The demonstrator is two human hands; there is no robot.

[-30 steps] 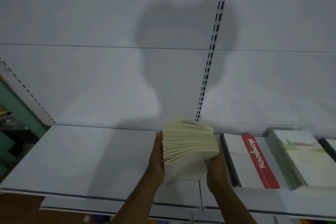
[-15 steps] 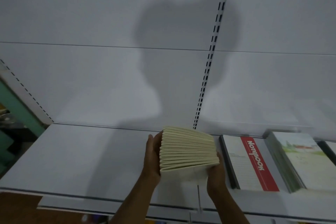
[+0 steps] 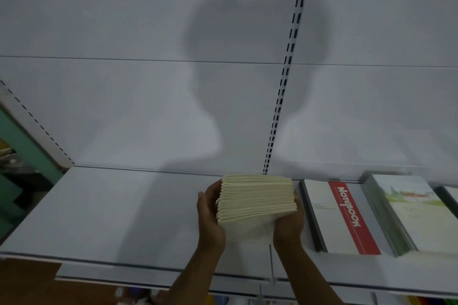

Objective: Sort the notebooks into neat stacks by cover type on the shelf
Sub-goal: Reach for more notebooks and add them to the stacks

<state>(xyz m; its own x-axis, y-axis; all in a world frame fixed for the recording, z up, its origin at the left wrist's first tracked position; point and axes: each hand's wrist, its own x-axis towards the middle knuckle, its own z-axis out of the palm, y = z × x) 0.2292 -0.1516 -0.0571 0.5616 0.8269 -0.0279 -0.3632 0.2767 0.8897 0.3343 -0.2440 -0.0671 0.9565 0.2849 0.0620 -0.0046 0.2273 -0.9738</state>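
A thick bundle of cream notebooks (image 3: 257,199) is held on edge above the white shelf (image 3: 99,210), page edges facing me. My left hand (image 3: 210,220) grips its left side and my right hand (image 3: 288,224) grips its right side from below. Right of the bundle lies a stack of notebooks with a white cover and a red "Notebook" band (image 3: 339,218). Further right sits a stack with a pale landscape cover (image 3: 411,210). Another dark-edged stack (image 3: 449,197) shows at the right edge, mostly cut off.
The shelf's white back panel has a slotted upright (image 3: 285,82) behind the bundle. A green post (image 3: 27,146) and cluttered items stand at the far left. Below the shelf's front edge (image 3: 148,267), coloured goods peek out.
The bundle's fanned pages have been squeezed flatter and squarer between my hands. Both hands have shifted slightly lower on its sides.
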